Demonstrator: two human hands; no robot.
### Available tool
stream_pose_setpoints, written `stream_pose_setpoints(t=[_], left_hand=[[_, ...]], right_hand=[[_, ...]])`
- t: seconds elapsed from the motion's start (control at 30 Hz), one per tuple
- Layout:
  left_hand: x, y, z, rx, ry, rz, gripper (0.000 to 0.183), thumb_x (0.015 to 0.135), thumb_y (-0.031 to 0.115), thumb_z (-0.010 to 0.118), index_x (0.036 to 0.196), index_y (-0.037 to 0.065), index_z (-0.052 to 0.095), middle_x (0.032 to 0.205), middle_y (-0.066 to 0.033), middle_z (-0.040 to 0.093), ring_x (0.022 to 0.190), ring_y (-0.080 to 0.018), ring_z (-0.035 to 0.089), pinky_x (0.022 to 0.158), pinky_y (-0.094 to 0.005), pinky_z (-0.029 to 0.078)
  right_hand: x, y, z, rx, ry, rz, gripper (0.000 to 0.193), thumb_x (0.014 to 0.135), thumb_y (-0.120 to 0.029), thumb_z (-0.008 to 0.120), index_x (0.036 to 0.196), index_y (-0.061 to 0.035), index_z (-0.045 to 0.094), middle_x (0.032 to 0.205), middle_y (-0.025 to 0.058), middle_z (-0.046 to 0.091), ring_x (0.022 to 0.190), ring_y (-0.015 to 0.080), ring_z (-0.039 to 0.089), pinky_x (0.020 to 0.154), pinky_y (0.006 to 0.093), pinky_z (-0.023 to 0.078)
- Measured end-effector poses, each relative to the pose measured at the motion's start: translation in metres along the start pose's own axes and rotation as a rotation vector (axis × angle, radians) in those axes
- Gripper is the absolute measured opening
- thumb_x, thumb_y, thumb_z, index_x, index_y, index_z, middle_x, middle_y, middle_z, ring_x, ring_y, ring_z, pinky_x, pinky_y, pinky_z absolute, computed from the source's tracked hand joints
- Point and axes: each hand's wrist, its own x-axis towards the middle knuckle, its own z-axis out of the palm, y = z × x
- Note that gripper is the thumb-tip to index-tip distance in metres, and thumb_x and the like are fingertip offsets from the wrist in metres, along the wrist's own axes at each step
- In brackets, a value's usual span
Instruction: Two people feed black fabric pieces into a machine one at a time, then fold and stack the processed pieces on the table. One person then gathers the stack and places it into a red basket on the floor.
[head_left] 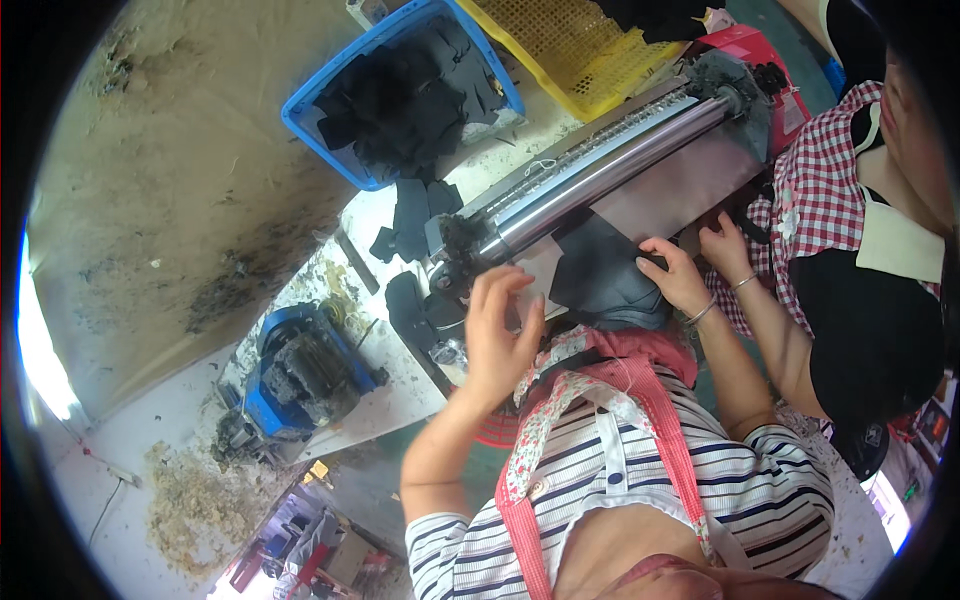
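My left hand [497, 335] is raised near the left end of a machine with a long shiny metal roller [610, 185]. Its fingers curve upward, the thumb stands apart, and nothing shows in it. Dark grey, flat fabric-like pieces [605, 270] lie on the machine's pale front plate [690, 180], some overlapping toward my lap. At their right edge is my right hand [682, 283], thumb and forefinger parted over the dark material. I see no piece clearly gripped there.
A co-worker's hand [728, 250] is close beside my right hand. Behind the machine stand a blue bin [300, 110] of dark scraps and a yellow perforated basket [560, 50]. A lint-covered blue motor [305, 375] sits at the left, by loose dark pieces [410, 215].
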Motion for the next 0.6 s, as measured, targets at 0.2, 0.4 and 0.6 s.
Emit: stream_pose_setpoints(t=[0.2,0.4,0.6], left_hand=[[0.122,0.003,0.006,0.160,-0.282,0.092,0.019,0.083,0.011,0.054,0.094,-0.005,0.056,0.087,-0.0201,0.060,0.083,-0.0347,0.060,0.072,-0.0361,0.048],[0.188,-0.080,0.079,0.437,-0.808,-0.173,0.035,0.083,0.032,0.053,0.089,-0.003,0.060,0.093,-0.0223,0.061,0.088,-0.0368,0.058,0.080,-0.0399,0.044],[0.214,-0.108,0.054,0.356,-0.608,-0.063,0.035,0.078,0.028,0.064,0.098,0.000,0.057,0.091,-0.0209,0.062,0.086,-0.0343,0.060,0.074,-0.0376,0.047]], right_hand=[[0.009,-0.010,-0.011,-0.046,-0.054,0.087,0.018,0.081,-0.016,0.061,0.088,0.0007,0.058,0.077,0.0099,0.061,0.071,0.0167,0.057,0.068,0.0284,0.044],[0.035,-0.018,-0.005,-0.129,-0.087,0.141,0.020,0.079,-0.017,0.064,0.086,0.0007,0.059,0.078,0.0107,0.062,0.072,0.0183,0.059,0.068,0.0289,0.044],[0.030,-0.017,-0.013,0.022,-0.153,-0.096,0.020,0.074,-0.015,0.068,0.087,-0.0008,0.060,0.082,0.0118,0.062,0.082,0.0206,0.060,0.076,0.0306,0.045]])
